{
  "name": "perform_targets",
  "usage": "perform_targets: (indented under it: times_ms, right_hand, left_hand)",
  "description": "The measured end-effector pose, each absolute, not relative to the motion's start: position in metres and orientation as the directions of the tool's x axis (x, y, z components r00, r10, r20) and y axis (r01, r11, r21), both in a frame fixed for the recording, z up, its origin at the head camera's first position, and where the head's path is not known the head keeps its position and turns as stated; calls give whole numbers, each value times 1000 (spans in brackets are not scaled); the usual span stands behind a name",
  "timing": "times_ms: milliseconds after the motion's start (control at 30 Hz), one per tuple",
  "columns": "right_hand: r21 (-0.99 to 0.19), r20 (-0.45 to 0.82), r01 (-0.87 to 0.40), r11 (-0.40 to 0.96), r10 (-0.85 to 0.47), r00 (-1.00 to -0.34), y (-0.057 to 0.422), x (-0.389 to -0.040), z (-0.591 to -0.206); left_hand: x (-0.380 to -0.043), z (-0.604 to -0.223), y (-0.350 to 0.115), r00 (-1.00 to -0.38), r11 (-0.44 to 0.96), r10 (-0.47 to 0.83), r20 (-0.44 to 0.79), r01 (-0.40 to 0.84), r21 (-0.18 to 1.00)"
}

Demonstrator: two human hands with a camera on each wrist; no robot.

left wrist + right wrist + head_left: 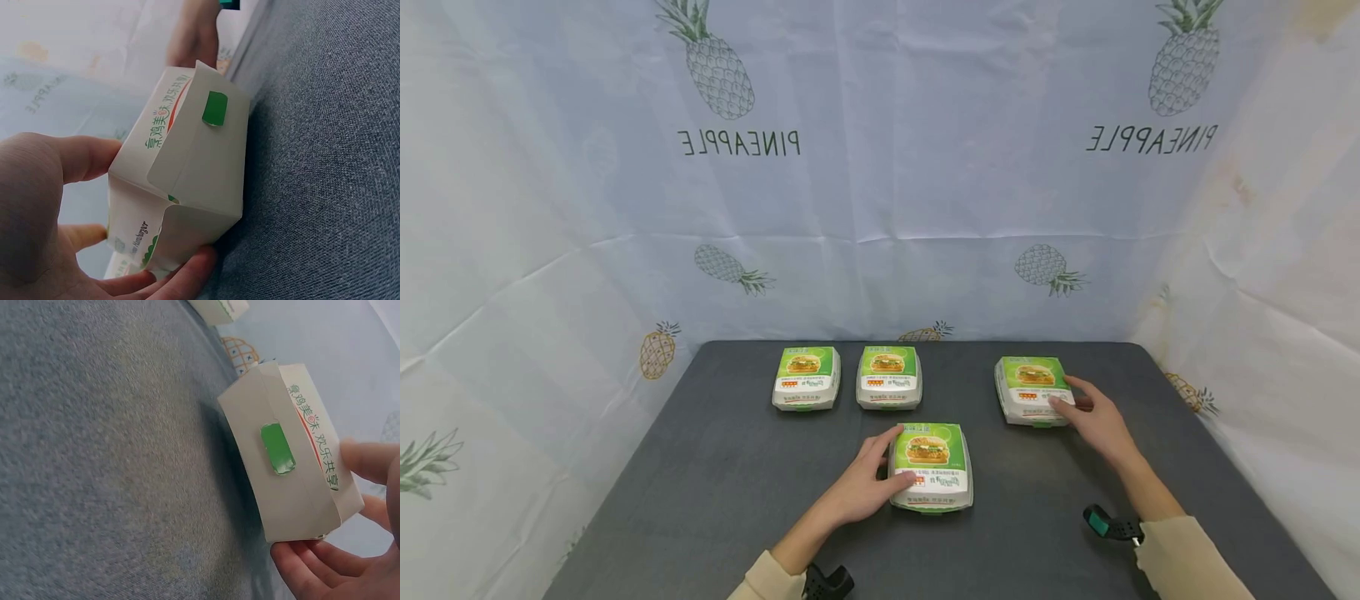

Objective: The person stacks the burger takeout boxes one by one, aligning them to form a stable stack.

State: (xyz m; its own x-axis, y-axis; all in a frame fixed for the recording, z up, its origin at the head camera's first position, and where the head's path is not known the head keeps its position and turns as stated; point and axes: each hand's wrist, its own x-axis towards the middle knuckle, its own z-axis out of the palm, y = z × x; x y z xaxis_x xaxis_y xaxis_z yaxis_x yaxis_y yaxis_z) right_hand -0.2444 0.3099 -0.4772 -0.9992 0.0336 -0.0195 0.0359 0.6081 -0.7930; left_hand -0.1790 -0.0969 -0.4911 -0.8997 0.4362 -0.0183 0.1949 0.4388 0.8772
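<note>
The left hand [37, 212] grips a white cardboard burger box [203, 153] with green lettering and a green rectangular tab [215, 109], sitting on the grey, fabric-textured worktop [319, 156]. Pale printed cloth [81, 106] hangs beyond the worktop's edge; the right hand [194, 40], blurred, shows past the box's far end.

Curtained-off booth, pale pineapple-print cloth [955, 192] hanging on three sides, dark grey tabletop [700, 500] within, building type unclear

Boxes [931, 467] look smooth paperboard, the tabletop [730, 508] rough cloth.
</note>
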Motion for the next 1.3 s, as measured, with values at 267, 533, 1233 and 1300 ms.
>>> perform_targets:
  times_ms: [267,533,1233,1300]
  right_hand:
    - [-805,24,-19,594,0,-1000,302,-233,-472]
    - [-809,44,-47,586,-20,-999,295,-223,-463]
    - [-853,134,-187,488,-141,-981,261,-203,-436]
    - [-861,129,-189,472,-157,-979,258,-200,-437]
  left_hand:
    - [-177,-488,-97,-902,447,431,-25,190,874]
    - [-176,-487,-96,-901,446,434,-11,204,871]
    - [-180,-491,-97,-900,446,435,-11,204,871]
    - [-179,-491,-96,-901,447,434,-13,203,871]
